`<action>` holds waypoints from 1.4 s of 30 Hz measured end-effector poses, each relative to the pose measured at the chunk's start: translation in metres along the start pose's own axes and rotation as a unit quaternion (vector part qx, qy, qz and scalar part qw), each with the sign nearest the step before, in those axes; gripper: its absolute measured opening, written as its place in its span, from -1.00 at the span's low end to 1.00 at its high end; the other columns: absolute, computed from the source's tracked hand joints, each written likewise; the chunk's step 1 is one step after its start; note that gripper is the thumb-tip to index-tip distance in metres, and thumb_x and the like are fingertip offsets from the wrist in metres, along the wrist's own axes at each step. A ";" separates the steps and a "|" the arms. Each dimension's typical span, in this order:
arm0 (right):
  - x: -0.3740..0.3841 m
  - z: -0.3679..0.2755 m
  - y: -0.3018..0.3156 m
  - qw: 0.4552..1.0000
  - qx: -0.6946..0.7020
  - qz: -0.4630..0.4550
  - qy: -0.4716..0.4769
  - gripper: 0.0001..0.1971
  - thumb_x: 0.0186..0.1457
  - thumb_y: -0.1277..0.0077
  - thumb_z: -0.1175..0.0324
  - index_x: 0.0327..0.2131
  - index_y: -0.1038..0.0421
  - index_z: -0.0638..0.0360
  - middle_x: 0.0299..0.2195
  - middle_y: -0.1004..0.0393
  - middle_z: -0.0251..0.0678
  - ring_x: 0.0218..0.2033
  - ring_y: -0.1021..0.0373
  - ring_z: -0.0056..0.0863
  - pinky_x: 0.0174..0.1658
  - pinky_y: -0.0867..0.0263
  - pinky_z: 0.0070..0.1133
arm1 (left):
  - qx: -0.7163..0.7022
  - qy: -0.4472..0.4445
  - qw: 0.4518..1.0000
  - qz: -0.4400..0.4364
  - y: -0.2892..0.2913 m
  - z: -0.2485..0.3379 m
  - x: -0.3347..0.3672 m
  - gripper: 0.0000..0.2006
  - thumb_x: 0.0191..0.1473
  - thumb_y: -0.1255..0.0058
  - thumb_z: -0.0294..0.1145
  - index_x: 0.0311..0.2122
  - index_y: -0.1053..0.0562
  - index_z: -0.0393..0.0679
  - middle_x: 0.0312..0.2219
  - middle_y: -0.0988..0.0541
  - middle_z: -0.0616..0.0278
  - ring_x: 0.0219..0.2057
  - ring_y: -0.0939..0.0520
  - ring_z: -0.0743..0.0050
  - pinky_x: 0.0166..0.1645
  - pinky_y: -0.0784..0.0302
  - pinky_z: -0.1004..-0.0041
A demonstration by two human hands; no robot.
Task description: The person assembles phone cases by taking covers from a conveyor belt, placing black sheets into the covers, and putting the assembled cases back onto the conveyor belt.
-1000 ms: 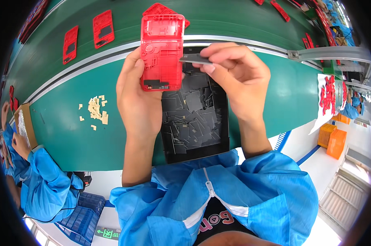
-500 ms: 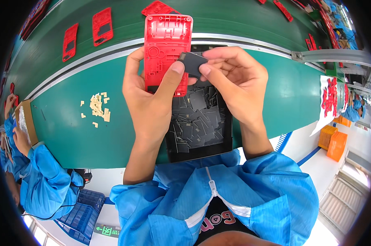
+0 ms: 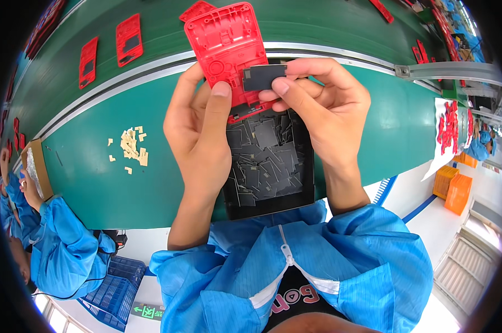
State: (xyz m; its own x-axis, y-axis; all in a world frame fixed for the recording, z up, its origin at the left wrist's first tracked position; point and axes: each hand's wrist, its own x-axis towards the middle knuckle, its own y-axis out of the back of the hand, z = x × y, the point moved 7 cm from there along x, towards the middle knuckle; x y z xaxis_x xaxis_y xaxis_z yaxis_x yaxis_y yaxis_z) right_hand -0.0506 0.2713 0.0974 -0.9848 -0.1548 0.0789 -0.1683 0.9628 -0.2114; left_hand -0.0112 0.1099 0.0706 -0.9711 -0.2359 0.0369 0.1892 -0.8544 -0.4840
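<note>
Over the far end of the black tray (image 3: 270, 210), a red shell (image 3: 234, 50) is clamped by the left hand (image 3: 198, 127), with the thumb laid on its inner face and the fingers passed behind, where they are mostly hidden. The shell is tilted and its moulded inside is turned toward the body, presumably so that the details can be seen; because the thumb is set near the lower left edge, most of that face is left uncovered. A dark sheet (image 3: 262, 77) is pinched by the right hand (image 3: 334, 114) near its right end, so its left end is free and overlaps the shell in view; whether the two are touching cannot be told. Similar dark sheets (image 3: 267, 161) are heaped inside the tray, which is placed close before the body, probably for easy reach. Left of the tray and well apart from it, cream pieces (image 3: 130, 145) are gathered, perhaps to prevent mixing. Beyond the tray, toward its far left, more red shells (image 3: 127, 30) are laid on a green belt (image 3: 107, 72).
</note>
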 end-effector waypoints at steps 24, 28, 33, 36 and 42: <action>-0.001 -0.002 0.001 0.998 -0.058 0.000 -0.034 -0.86 0.07 -0.21 0.68 -0.27 -0.54 0.37 -0.43 -0.62 -0.21 -0.45 -0.57 -0.59 -0.49 -0.35 -0.75 | 0.001 -0.026 1.000 0.000 0.000 -0.003 -0.001 -0.68 0.29 0.03 -0.58 0.12 -0.34 -0.40 -0.12 -0.65 0.00 -0.10 -0.63 0.51 0.03 -0.52 0.52; -0.001 0.003 0.004 0.997 -0.082 -0.002 -0.001 -0.87 0.07 -0.23 0.63 -0.27 -0.57 0.34 -0.44 -0.59 -0.34 -0.47 -0.49 -0.72 -0.44 -0.30 -0.80 | -0.004 -0.027 1.000 -0.006 -0.003 -0.002 0.000 -0.69 0.29 0.03 -0.59 0.11 -0.34 -0.40 -0.10 -0.64 -0.01 -0.09 -0.64 0.49 0.03 -0.52 0.52; -0.009 -0.013 -0.006 0.947 -0.269 0.004 0.175 -0.78 -0.05 -0.27 0.69 -0.28 -0.64 0.24 -0.40 -0.48 -0.37 -0.51 -0.35 -0.73 -0.47 -0.26 -0.74 | -0.017 -0.012 1.000 0.002 -0.002 0.001 -0.001 -0.69 0.25 0.02 -0.64 0.10 -0.35 -0.39 -0.10 -0.64 -0.05 -0.08 -0.65 0.44 0.03 -0.56 0.49; -0.012 -0.020 -0.016 0.928 -0.290 -0.016 0.234 -0.76 -0.08 -0.28 0.70 -0.28 -0.63 0.24 -0.41 -0.48 -0.34 -0.51 -0.36 -0.69 -0.47 -0.28 -0.72 | -0.010 -0.003 1.000 0.009 -0.005 0.002 0.001 -0.67 0.21 -0.03 -0.68 0.08 -0.37 -0.39 -0.10 -0.64 -0.08 -0.09 -0.68 0.37 0.02 -0.61 0.44; -0.010 -0.006 -0.017 0.964 -0.221 -0.037 0.140 -0.83 -0.02 -0.28 0.64 -0.30 -0.60 0.27 -0.38 -0.49 -0.39 -0.48 -0.32 -0.75 -0.46 -0.18 -0.75 | -0.004 -0.006 0.999 0.033 0.001 0.000 0.001 -0.70 0.15 -0.11 -0.68 0.00 -0.42 -0.40 -0.14 -0.66 -0.10 -0.12 -0.71 0.28 -0.01 -0.65 0.38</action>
State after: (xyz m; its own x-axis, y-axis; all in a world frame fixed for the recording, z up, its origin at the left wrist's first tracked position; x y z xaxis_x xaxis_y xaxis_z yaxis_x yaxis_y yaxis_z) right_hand -0.0376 0.2582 0.1057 -0.9104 -0.2207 0.3500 -0.1421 0.9612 0.2365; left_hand -0.0117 0.1093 0.0698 -0.9544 -0.2981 0.0154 0.2523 -0.8331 -0.4922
